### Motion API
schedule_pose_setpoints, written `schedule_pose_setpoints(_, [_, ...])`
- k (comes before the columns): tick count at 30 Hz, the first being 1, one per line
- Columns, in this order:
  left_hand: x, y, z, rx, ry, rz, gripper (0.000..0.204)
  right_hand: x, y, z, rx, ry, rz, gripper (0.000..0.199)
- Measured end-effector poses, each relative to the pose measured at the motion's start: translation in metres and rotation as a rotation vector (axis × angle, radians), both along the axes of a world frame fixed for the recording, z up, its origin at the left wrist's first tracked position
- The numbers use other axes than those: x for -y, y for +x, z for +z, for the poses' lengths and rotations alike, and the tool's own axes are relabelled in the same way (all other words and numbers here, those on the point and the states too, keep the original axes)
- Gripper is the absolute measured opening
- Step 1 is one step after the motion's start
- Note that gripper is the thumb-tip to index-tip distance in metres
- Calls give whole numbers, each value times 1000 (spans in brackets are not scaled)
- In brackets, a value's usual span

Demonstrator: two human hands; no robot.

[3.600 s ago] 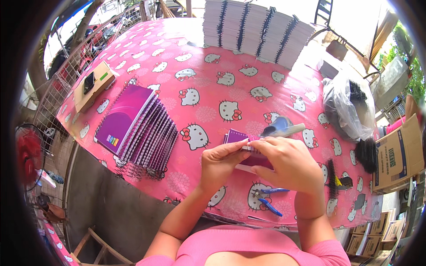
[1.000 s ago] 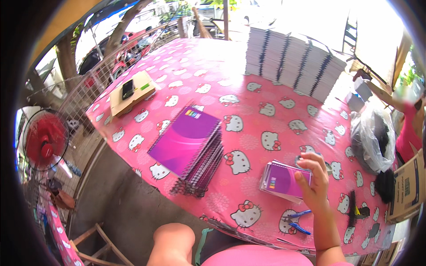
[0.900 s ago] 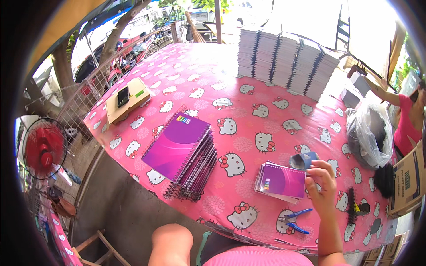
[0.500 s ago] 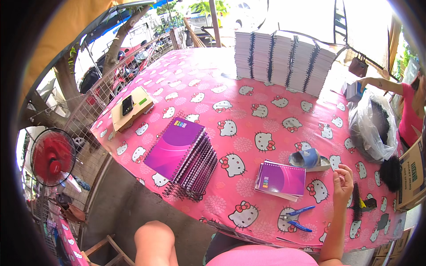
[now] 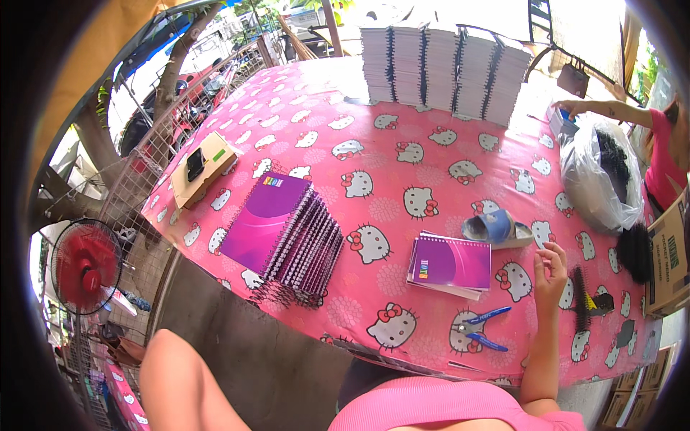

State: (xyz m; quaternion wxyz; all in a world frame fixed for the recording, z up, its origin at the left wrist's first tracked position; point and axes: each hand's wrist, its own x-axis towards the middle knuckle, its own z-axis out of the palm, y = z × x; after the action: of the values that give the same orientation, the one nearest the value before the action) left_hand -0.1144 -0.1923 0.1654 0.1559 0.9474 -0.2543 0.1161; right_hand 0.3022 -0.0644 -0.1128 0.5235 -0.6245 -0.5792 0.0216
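Note:
My right hand (image 5: 550, 266) is raised over the right part of the table, its fingers loosely bent and apart, with nothing in them. Nearest to it lies a blue-grey, slipper-like thing (image 5: 496, 228) with an opening at one end. Left of the hand is a small stack of purple spiral notebooks (image 5: 453, 263). Blue-handled pliers (image 5: 483, 329) lie open on the cloth closer to me. Further left, larger purple spiral notebooks (image 5: 269, 223) form a tall, leaning stack. My left hand is out of view; a bare knee (image 5: 176, 366) shows at the lower left.
Tall stacks of white bound pages (image 5: 445, 72) stand at the back of the pink tablecloth (image 5: 388, 280). A phone (image 5: 195, 164) rests on a flat carton (image 5: 208, 172). Right are black binding coils (image 5: 581, 298), a plastic bag (image 5: 596, 179), a cardboard box (image 5: 667, 258) and a co-worker's arm (image 5: 618, 110).
The view has shifted, so the table's things sit slightly higher and further left. My knee has swung left. My right hand stays beside the slipper-like thing, its fingers a little more spread.

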Motion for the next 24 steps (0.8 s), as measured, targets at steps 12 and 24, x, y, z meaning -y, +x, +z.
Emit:
schedule_pose_setpoints(12, [0, -8, -8, 87, 97, 91, 19, 4, -5, 3, 90, -6, 7, 9])
schedule_pose_setpoints(24, [7, -50, -3, 149, -20, -10, 19, 1, -8, -3, 63, -31, 47, 7])
